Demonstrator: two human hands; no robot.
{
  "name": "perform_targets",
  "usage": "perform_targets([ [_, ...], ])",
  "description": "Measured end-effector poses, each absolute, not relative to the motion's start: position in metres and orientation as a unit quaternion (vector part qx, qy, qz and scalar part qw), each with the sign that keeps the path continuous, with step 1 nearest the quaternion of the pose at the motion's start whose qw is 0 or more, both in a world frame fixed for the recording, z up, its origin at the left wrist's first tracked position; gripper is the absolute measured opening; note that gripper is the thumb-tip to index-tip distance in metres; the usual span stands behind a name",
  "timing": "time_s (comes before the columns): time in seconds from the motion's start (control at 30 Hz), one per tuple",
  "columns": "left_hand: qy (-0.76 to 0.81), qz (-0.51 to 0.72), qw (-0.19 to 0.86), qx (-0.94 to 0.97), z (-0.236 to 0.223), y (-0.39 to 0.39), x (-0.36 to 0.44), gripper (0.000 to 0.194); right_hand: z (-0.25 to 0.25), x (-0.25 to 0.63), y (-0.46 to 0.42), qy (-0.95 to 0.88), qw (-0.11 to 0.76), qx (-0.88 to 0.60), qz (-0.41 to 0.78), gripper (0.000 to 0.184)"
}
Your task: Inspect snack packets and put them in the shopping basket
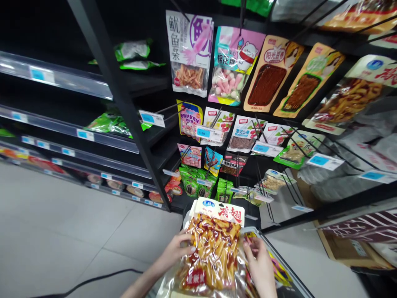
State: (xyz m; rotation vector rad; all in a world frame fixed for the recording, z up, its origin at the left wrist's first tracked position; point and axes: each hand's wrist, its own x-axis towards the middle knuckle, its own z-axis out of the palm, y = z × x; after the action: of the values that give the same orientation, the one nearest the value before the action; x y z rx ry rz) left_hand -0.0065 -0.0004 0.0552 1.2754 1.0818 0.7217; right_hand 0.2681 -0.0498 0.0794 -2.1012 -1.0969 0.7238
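A large clear pack of chicken wings (215, 248), with a cream header and red lettering, faces me at the bottom centre. My left hand (182, 246) is closed on its left edge, thumb and fingers lying over the front. At the opposite side, my right hand (259, 258) has its fingers curled at the pack's right edge; part of its grip is hidden. More packs show behind the front one's upper left corner. Beneath and right of my right hand, colourful packets (281, 271) lie in a grey-rimmed container (288, 265).
Ahead, a black rack holds hanging snack bags, among them a squid strip bag (189, 54) and a marshmallow bag (234, 64). Metal hooks with price tags (324, 161) stick out towards me. Shelves (102, 140) run left. A black cable (102, 273) crosses the tiled floor.
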Motion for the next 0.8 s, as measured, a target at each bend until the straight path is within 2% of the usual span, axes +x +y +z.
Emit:
perform_targets([
  [0.07,0.473,0.314,0.618,0.544,0.054,0.000,-0.006,0.027,0.062,0.273,-0.059,-0.421,0.322,-0.769,0.357,0.045],
  [0.13,0.478,0.319,0.621,0.533,0.052,0.000,-0.006,0.027,0.051,0.267,-0.066,-0.435,0.334,-0.729,0.410,0.039],
  [0.33,0.481,0.323,0.626,0.521,0.050,-0.001,-0.006,0.024,0.046,0.235,-0.074,-0.366,0.447,-0.702,0.417,0.030],
  [0.47,0.477,0.328,0.625,0.523,0.051,-0.001,-0.006,0.023,0.042,0.233,-0.073,-0.339,0.490,-0.668,0.447,0.026],
  [0.8,0.482,0.328,0.624,0.520,0.054,-0.003,-0.005,0.025,0.046,0.231,-0.074,-0.294,0.510,-0.639,0.496,0.029],
])
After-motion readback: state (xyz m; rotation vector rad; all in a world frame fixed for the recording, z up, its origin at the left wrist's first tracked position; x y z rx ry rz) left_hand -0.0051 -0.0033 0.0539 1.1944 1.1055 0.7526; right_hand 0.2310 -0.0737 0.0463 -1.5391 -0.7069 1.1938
